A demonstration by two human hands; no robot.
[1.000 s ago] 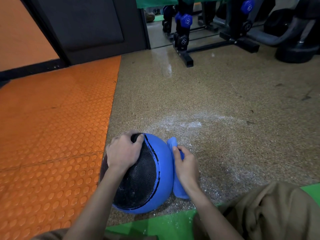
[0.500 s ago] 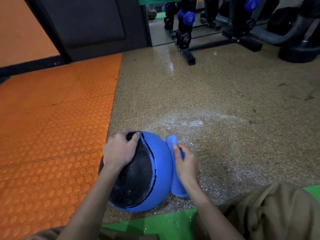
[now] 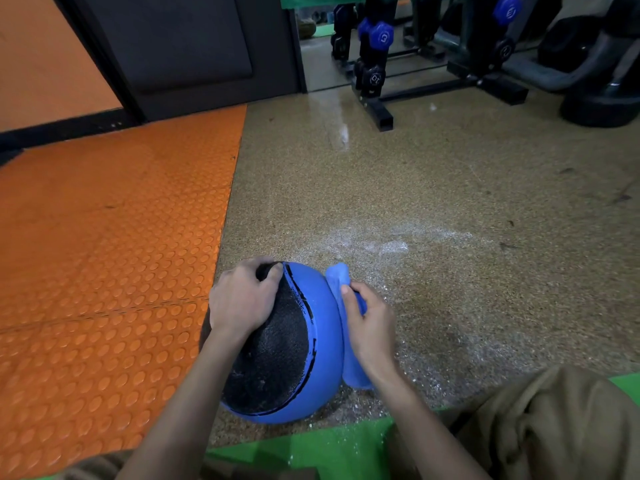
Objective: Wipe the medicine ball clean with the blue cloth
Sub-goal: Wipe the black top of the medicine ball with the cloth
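Note:
A blue and black medicine ball point(image 3: 294, 358) sits on the speckled floor just in front of me. My left hand point(image 3: 242, 299) lies over its upper left, fingers curled onto the black textured panel. My right hand point(image 3: 372, 323) grips a folded blue cloth point(image 3: 341, 282) and holds it against the ball's right side. The cloth sticks out above my fingers and hangs below my wrist. The ball's far side is hidden.
An orange studded mat point(image 3: 104, 254) covers the floor on the left. White dust point(image 3: 381, 247) is scattered on the floor beyond the ball. A dumbbell rack point(image 3: 375, 64) and dark gym equipment point(image 3: 602, 81) stand at the back. A green strip point(image 3: 329, 448) lies under me.
The cloth hand has shifted slightly along the ball's right side. The ball and my left hand stay nearly where they were.

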